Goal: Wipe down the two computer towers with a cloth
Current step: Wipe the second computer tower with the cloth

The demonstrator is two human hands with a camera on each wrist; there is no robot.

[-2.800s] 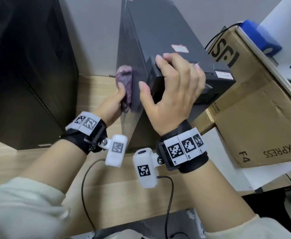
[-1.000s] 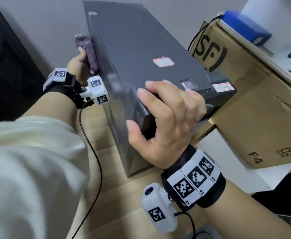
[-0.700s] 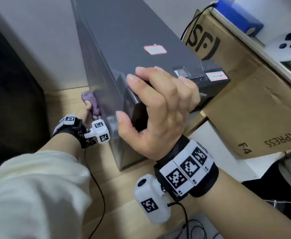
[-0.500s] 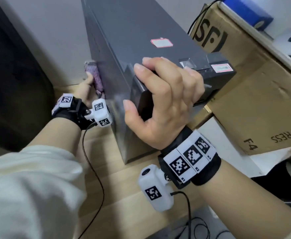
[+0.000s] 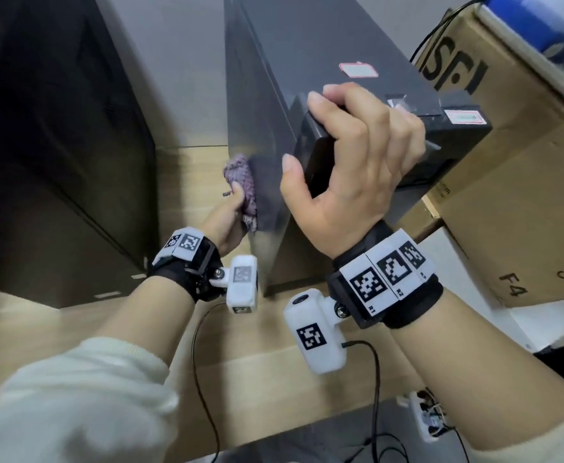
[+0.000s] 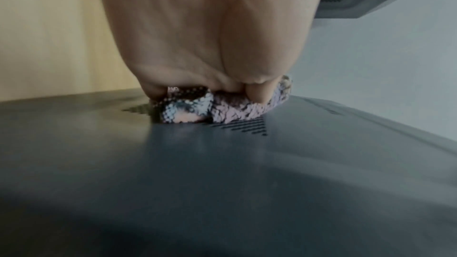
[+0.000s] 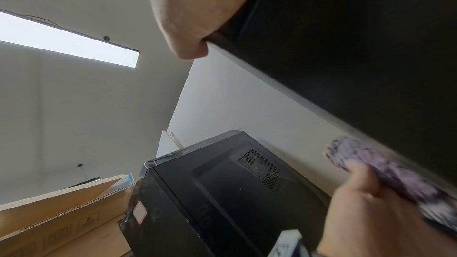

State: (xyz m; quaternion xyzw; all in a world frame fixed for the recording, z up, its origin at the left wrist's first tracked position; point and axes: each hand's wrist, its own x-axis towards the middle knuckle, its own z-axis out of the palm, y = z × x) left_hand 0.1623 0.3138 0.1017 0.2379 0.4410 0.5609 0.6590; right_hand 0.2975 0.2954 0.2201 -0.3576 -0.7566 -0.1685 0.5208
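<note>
A grey computer tower stands upright on the wooden desk. My right hand grips its top front corner, fingers over the top and thumb on the front face. My left hand holds a bunched purple cloth flat against the tower's left side panel, low and toward the front. In the left wrist view the cloth lies by a patch of vent holes on that panel. A black tower stands to the left; the right wrist view shows its mesh vent.
A large cardboard box leans against the grey tower's right side, with a blue object on top. Black cables hang from my wrist cameras over the desk edge. A power strip lies on the floor. A narrow gap separates the two towers.
My left hand has slid the cloth down and forward along the grey tower's left side panel, after sweeping up and down near its back. My right hand has kept its grip on the corner.
</note>
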